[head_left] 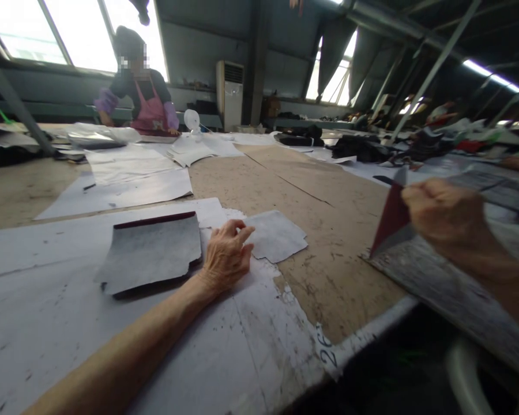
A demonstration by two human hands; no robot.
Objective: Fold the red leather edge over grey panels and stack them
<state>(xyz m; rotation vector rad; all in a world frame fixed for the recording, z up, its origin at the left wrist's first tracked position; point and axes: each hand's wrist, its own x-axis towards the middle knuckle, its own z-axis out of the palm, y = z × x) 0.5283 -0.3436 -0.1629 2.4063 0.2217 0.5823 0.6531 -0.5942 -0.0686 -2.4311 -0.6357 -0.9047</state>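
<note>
My left hand rests on the white paper, its fingers loosely bent and apart, holding nothing that I can see. Its fingertips are at the left edge of a pale grey cut piece lying flat on the table. Left of this hand lies a stack of grey-backed pieces, with a dark red strip showing along the far edge. On the right, my right hand is closed on a dark red sheet piece with a greyish lower part. It holds that piece upright above the table's right side.
White paper sheets cover much of the table's left side. Brown board forms the middle surface, ending at a near edge marked 26. A person in a pink apron stands across the table near a small white fan. Dark material is heaped farther back.
</note>
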